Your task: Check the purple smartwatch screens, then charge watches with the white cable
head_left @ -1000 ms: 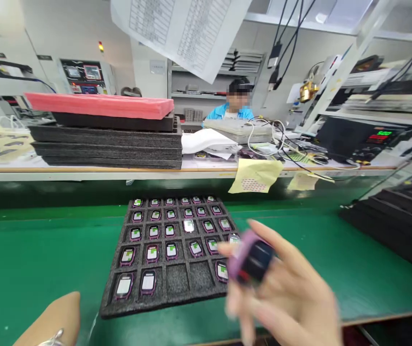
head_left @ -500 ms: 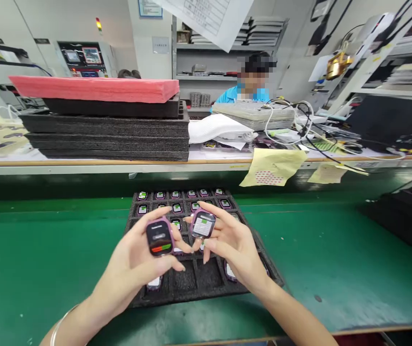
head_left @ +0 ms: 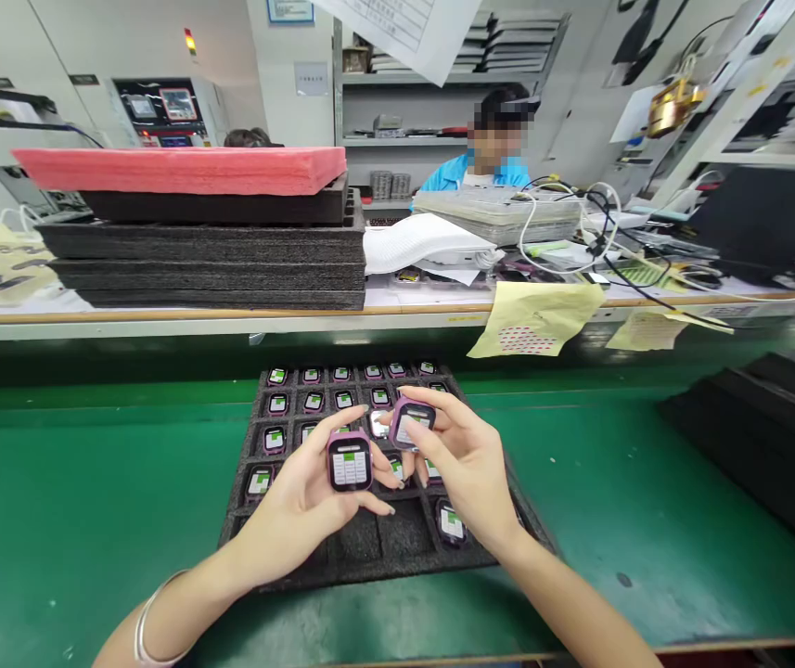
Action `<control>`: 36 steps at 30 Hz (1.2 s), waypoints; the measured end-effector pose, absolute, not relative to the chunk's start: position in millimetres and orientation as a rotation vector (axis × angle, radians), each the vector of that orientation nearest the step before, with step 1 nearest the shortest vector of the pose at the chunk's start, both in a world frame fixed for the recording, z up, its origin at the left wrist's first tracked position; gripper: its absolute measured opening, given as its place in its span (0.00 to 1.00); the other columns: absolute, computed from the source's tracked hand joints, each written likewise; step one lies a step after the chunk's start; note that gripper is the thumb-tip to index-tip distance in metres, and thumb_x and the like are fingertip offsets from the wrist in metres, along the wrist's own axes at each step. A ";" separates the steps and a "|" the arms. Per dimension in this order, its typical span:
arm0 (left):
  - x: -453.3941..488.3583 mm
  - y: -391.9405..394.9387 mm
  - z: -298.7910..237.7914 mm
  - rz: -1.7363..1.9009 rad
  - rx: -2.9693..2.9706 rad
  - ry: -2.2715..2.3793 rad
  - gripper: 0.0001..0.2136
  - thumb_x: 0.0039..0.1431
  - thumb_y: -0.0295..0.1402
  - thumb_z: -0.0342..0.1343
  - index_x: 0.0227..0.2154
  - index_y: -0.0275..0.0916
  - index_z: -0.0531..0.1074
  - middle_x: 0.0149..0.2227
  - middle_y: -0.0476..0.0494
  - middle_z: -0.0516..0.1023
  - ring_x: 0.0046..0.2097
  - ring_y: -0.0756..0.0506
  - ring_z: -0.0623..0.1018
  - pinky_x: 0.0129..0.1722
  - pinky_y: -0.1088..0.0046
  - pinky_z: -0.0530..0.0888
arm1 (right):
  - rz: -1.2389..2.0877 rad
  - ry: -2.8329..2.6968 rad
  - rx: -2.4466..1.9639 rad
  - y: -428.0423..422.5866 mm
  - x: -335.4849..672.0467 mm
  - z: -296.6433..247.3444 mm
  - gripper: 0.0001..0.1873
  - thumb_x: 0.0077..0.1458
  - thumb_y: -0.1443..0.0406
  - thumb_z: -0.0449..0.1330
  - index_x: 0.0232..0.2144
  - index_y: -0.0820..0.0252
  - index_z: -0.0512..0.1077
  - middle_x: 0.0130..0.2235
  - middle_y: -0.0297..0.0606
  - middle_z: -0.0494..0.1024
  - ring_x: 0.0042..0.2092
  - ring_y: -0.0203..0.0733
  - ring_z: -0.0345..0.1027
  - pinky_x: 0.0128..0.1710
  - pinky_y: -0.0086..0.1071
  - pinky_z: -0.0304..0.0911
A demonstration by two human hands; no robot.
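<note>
My left hand [head_left: 300, 506] is closed on a purple-cased smartwatch [head_left: 351, 462], its lit screen facing me with a white and green grid. In my right hand [head_left: 463, 464] is a second purple smartwatch [head_left: 411, 422], tilted, with the thumb lying over its screen. Both hands are above a black foam tray [head_left: 407, 538] split into square pockets. Several similar watches sit in the pockets with lit screens, such as one watch [head_left: 451, 521] near the right wrist. Two pockets in the front row hold no watch. My forearms and hands hide parts of the tray.
The tray lies on a green work surface [head_left: 91, 482]. Behind it, a raised shelf carries stacked black foam trays [head_left: 209, 264] with pink foam [head_left: 181, 172] on top, plus papers and cables. More black foam [head_left: 773, 445] is at right. A person in blue [head_left: 445, 176] sits beyond.
The left watch's screen went from a dark page with a red and green bar to a white and green grid. Both hands shifted right. My right thumb moved onto its watch's screen.
</note>
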State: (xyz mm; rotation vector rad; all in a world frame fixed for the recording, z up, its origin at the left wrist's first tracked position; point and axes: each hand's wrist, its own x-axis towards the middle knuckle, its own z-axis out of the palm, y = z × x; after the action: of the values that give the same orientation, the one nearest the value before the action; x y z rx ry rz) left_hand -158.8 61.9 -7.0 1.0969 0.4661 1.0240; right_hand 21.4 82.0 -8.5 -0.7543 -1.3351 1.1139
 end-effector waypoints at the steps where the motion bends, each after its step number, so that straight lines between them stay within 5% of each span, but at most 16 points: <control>1: -158.9 62.3 -6.7 1.020 1.099 0.463 0.25 0.57 0.27 0.58 0.57 0.42 0.60 0.42 0.40 0.72 0.45 0.41 0.74 0.43 0.62 0.76 | 1.105 -1.333 -0.775 82.2 20.6 -8.7 0.14 0.59 0.67 0.60 0.48 0.56 0.70 0.34 0.38 0.77 0.21 0.31 0.67 0.17 0.22 0.61; 10: -157.5 67.0 -7.3 1.024 1.093 0.505 0.21 0.62 0.30 0.53 0.57 0.37 0.59 0.37 0.40 0.74 0.39 0.43 0.76 0.36 0.67 0.79 | 1.219 -1.391 -0.710 79.0 25.8 -8.4 0.20 0.59 0.68 0.60 0.53 0.55 0.68 0.36 0.40 0.77 0.27 0.37 0.71 0.20 0.25 0.66; 17: -164.1 64.4 -13.9 1.043 1.085 0.476 0.28 0.55 0.26 0.58 0.58 0.39 0.57 0.41 0.40 0.73 0.43 0.42 0.76 0.40 0.64 0.78 | 1.263 -1.342 -0.748 70.5 27.0 -8.6 0.28 0.55 0.70 0.63 0.57 0.56 0.63 0.45 0.46 0.75 0.32 0.42 0.73 0.23 0.29 0.70; 36: -168.7 48.5 -14.7 0.964 1.193 0.544 0.27 0.56 0.27 0.59 0.57 0.40 0.59 0.39 0.42 0.73 0.39 0.44 0.75 0.38 0.67 0.78 | 1.228 -1.276 -0.786 47.7 31.8 -20.7 0.16 0.59 0.65 0.59 0.51 0.57 0.71 0.38 0.44 0.79 0.24 0.39 0.72 0.16 0.27 0.66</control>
State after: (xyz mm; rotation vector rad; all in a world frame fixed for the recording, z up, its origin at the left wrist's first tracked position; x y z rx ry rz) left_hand -168.7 48.5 -14.7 1.1925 0.5436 0.9637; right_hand 31.8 47.7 -20.7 -0.7856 -1.2761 1.2275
